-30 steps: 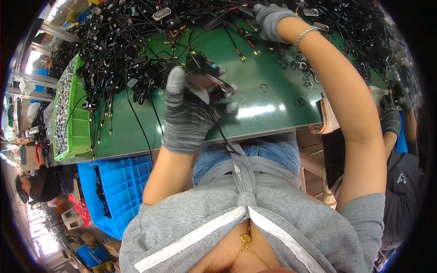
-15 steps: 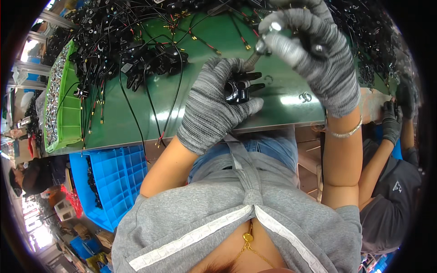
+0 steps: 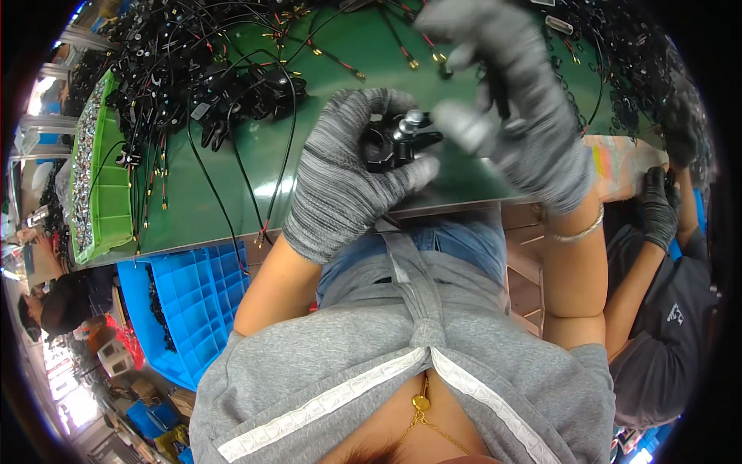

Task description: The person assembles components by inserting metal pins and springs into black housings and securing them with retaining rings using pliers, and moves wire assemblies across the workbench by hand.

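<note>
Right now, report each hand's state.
Left hand: closed around a curved black part with a silver metal piece.
Right hand: blurred, thumb and fingers apart; whether it grips the dark elongated object there cannot be told.

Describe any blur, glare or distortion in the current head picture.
In the head view, the right hand is badly blurred while the left hand is fairly crisp; in the head view, white glare sits on the green tabletop left of that hand; also in the head view, the green bin looks curved, and the corners go black.
</note>
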Demonstrator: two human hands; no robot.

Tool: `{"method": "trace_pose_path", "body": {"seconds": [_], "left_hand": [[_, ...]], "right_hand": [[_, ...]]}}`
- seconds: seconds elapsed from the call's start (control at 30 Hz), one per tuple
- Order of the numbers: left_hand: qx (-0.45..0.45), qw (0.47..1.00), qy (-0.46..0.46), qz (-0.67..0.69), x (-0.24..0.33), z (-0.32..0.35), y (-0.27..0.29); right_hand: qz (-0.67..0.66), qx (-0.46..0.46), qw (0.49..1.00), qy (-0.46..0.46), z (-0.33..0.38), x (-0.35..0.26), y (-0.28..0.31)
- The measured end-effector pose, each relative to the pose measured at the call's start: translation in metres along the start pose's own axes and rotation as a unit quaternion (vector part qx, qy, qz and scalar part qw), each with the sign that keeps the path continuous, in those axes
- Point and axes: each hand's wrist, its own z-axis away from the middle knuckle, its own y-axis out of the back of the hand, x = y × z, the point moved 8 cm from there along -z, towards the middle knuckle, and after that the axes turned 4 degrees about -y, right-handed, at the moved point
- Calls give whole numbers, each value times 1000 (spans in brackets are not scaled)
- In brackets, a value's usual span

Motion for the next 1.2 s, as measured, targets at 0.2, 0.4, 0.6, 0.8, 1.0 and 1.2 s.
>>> {"method": "trace_pose_path", "body": {"seconds": [0.2,0.4,0.6,0.8,1.0,1.2], "left_hand": [[-12,997,-70,21,-3,-2,-1],[-63,979,-194,-12,0,-4,-9],[-52,976,-27,211,-19,-2,-11],[-30,987,-107,113,-13,-6,3],[-32,969,-28,244,-24,-7,3],[-67,928,0,367,-32,-11,1]], "right_hand": [[-403,179,896,54,-6,34,35],[-453,128,881,49,-2,59,12],[-449,99,887,39,-5,64,0],[-429,98,898,-7,-5,68,-5],[-426,92,900,9,-2,64,-2],[-395,126,909,-44,-1,61,-2]]}}
